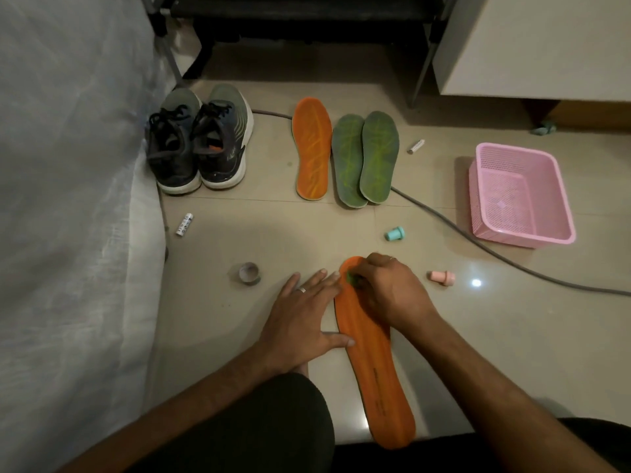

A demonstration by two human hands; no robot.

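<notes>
On a tiled floor beside a draped bed, a seated person works on an orange insole [372,363] that lies lengthwise in front of them, toe end pointing away and heel end close to their dark trousers. The right hand [389,291] is curled tightly around a small green tool [351,278] and holds it against the insole's toe end. The left hand [304,319] lies flat with its fingers straight, thumb on the insole's edge, apparently pinning it down.

With only that thumb steadying it, the insole could slide or twist on the glossy tile under a hard push, smearing or misplacing whatever the tool leaves. The tool is mostly buried in the fist (stamp, brush or marker cannot be told), and the knuckles cover its contact with the insole.

Close by lie a teal stopper-shaped piece [394,233], a pink one [441,277] and a tape roll [249,273]. Farther off are a second orange insole [311,148], two green insoles [379,155], a pair of sneakers [201,141], a pink basket [522,237] and a grey cable [478,244].
</notes>
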